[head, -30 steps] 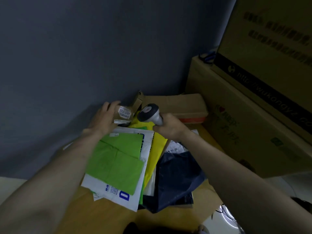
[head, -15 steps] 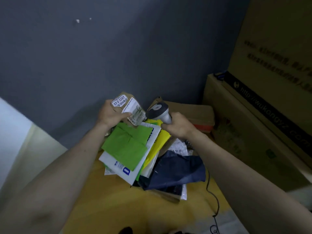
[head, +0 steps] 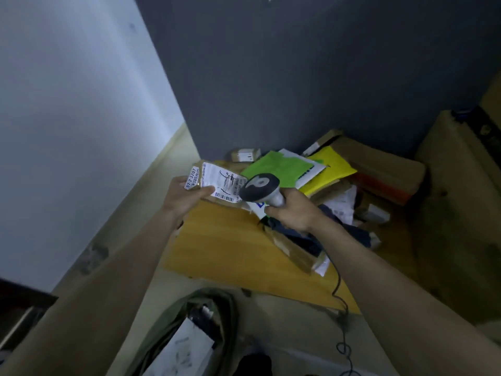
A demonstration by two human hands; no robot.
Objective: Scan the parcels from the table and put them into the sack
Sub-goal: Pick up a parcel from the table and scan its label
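Against a dark grey wall, a yellow wooden table point(head: 233, 248) is heaped with mailers at its far right. A small brown parcel with a white label point(head: 217, 183) is pinched in the left hand point(head: 184, 196), label turned up so it can be read. A grey handheld scanner point(head: 260, 185) is gripped by the right hand point(head: 292, 213) and aimed at it. An olive-green sack point(head: 189, 321) is left open on the near floor, probably for dropping.

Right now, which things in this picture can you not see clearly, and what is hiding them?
- Parcel label, head view: the barcode scanner covers its right end; the fine print is too small.
- Sack: cut off by the bottom edge, so its contents are mostly hidden.
- Lower parcels on the table: buried under the green mailer and yellow mailer.
- Scanner trigger: wrapped by the right hand.
- Parcel's left end: gripped by the left hand.
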